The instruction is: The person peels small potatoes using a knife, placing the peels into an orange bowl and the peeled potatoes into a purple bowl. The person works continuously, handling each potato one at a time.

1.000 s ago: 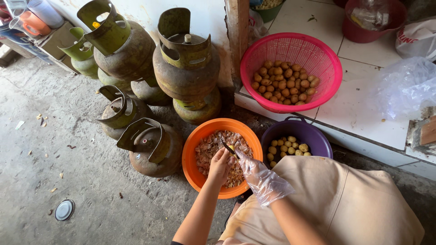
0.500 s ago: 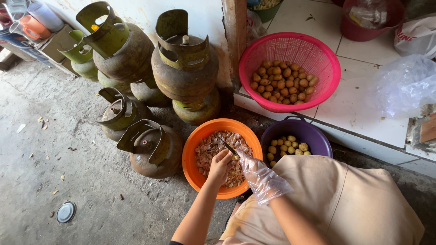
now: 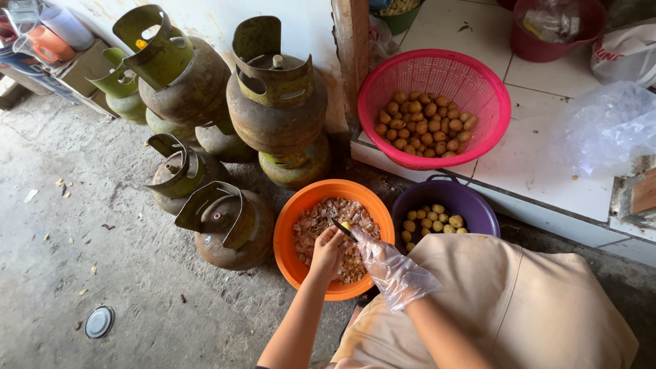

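1. While the person is crouching over the orange bowl, the bare left hand is hovering above its middle, fingers curled tight around a small yellowish tuber.
2. Just right of that hand, the right hand, wearing a clear plastic glove, is closing its fingers on a small knife; the blade is touching the tuber over the bowl.
3. Filling the orange bowl, a heap of pinkish-brown peelings is lying under both hands.
4. Touching the bowl's right rim, a purple pot is holding peeled yellow pieces.
5. Beyond the bowl, up on a white tiled ledge, a pink basket is holding many unpeeled brown tubers.
6. Left of and behind the bowl, rusty green gas cylinders are standing and leaning in a cluster on the concrete floor.
7. Right of the bowl, a beige cloth is covering the person's lap.
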